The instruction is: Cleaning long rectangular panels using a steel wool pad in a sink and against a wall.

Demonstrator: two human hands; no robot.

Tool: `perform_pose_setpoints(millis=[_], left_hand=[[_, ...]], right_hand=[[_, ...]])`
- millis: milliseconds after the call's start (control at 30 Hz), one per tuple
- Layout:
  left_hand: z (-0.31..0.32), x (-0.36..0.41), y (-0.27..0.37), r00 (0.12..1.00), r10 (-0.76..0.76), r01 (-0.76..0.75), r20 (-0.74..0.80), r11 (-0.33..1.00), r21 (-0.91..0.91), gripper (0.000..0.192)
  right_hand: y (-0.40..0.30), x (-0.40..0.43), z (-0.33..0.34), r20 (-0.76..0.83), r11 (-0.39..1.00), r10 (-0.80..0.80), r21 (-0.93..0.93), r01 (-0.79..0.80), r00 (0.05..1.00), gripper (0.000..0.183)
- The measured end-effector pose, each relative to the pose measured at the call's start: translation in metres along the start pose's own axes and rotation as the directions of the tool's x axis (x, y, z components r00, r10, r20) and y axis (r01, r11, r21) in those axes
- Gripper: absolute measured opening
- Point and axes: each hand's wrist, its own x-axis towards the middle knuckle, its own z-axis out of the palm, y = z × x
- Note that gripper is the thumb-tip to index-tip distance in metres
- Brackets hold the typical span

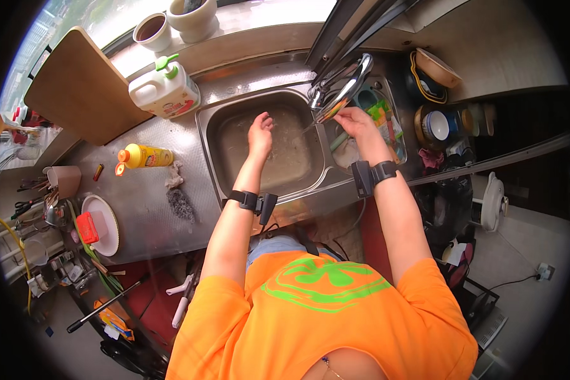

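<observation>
The stainless steel sink basin (223,164) before me holds cloudy water (285,161). Above its middle hovers my left hand (260,137), with nothing in it and the fingers loosely curled. My right hand (357,122) is at the basin's right side, its fingertips at the lower end of the chrome faucet spout (349,88). Whether they grip the spout or only touch it is hard to tell. Water seems to run from the spout's tip into the basin. Beneath my right forearm is a smaller second basin (403,154) with packets and other items.
Left of the sink stand a white pump jug (164,92), a yellow squeeze bottle (147,156) and a wooden cutting board (83,88). A dark scouring pad (180,205) and a white plate (113,240) lie nearer. Bowls (438,125) are stacked at right.
</observation>
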Motion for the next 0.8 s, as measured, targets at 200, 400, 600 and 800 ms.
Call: perform_pose_setpoints(millis=[200,400,600,800], left_hand=[[-0.019,-0.014,0.03,0.995,-0.083,0.052,0.056,0.907,0.418,0.04],[-0.032,-0.038,0.023,0.97,0.056,-0.183,0.236,0.81,0.557,0.061],[-0.011,-0.062,0.035,0.9,-0.079,-0.207,0.428,0.788,0.58,0.034],[0.049,-0.113,0.072,0.822,-0.025,-0.32,0.569,0.806,0.498,0.032]], right_hand=[[0.012,-0.001,-0.026,0.046,0.931,-0.304,-0.199,0.307,0.952,0.032],[0.049,-0.073,-0.122,0.283,0.202,-0.658,-0.827,0.526,0.698,0.028],[-0.002,-0.229,-0.228,-0.093,0.285,-0.924,-0.817,0.502,0.372,0.041],[-0.077,-0.187,-0.33,0.054,0.084,-0.944,-0.914,0.396,0.326,0.12]])
